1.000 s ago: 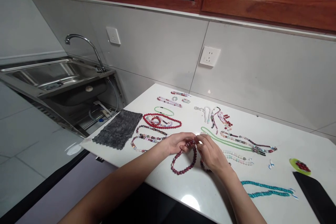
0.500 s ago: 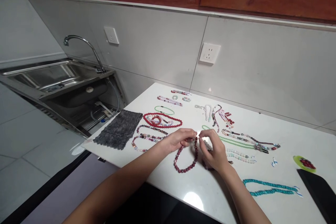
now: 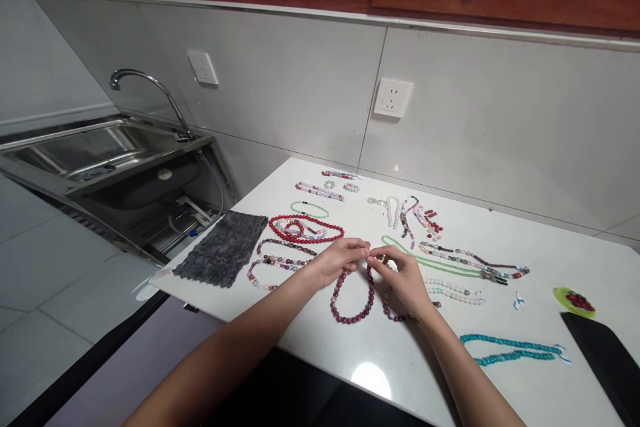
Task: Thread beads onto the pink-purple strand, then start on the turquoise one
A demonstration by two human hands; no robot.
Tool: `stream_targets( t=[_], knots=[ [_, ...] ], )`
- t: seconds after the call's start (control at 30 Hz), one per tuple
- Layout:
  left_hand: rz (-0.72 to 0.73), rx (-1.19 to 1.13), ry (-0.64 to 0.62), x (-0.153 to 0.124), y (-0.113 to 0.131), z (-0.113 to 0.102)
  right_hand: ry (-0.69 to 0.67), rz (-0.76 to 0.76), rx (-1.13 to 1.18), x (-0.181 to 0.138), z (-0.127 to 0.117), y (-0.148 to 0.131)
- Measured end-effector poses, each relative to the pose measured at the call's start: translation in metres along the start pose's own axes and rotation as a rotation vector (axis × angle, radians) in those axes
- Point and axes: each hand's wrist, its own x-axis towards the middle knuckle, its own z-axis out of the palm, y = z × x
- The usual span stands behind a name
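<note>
A loop of dark red beads (image 3: 353, 307) lies on the white table (image 3: 380, 353) in front of me. My left hand (image 3: 338, 260) pinches the loop's top end at the left. My right hand (image 3: 406, 280) pinches the other end, fingertips almost meeting my left. A second short run of dark beads (image 3: 395, 314) curls under my right palm, partly hidden.
Several other bead strands are spread over the table: a red one (image 3: 306, 229), green ones (image 3: 425, 264), a teal one (image 3: 513, 349). A grey cloth (image 3: 223, 248) lies at the left edge, a black flat object (image 3: 603, 360) at the right. A steel sink (image 3: 95, 147) stands further left.
Both hands stayed on the dark red bead loop; the fingertips parted slightly and have closed together again. The view has shifted a little.
</note>
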Motion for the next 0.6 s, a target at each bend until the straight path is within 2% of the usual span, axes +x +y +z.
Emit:
stream_targets(
  t=[0.27,0.6],
  knots=[
    [0.076,0.074,0.123,0.0055,-0.0073,-0.0021,0.016,0.146,0.214,0.0002,0.0010,-0.0026],
    [0.210,0.264,0.202,0.0031,-0.0045,0.0048,0.015,0.221,0.355,0.0010,0.0014,0.0036]
  ],
)
